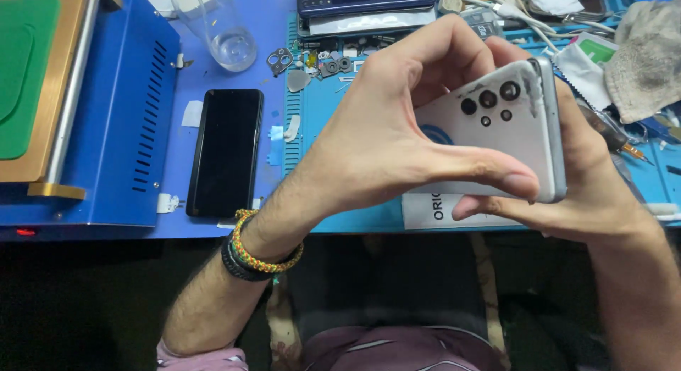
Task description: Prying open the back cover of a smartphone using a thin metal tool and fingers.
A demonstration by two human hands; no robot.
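Observation:
I hold a white smartphone [496,140] with its back toward me, several camera lenses near its top right corner. My left hand [383,130] wraps over it, thumb pressed along its lower edge and fingers curled over the top. My right hand [589,179] cups it from behind and below on the right side, fingertips showing under the phone. Both hands hover above the blue work mat [326,108] near the table's front edge.
A black phone [225,151] lies face up to the left. A blue machine [92,108] with a green pad fills the far left. A clear bottle [216,27], small camera parts [280,59], cables, a cloth [649,59] and a screwdriver [624,144] lie behind.

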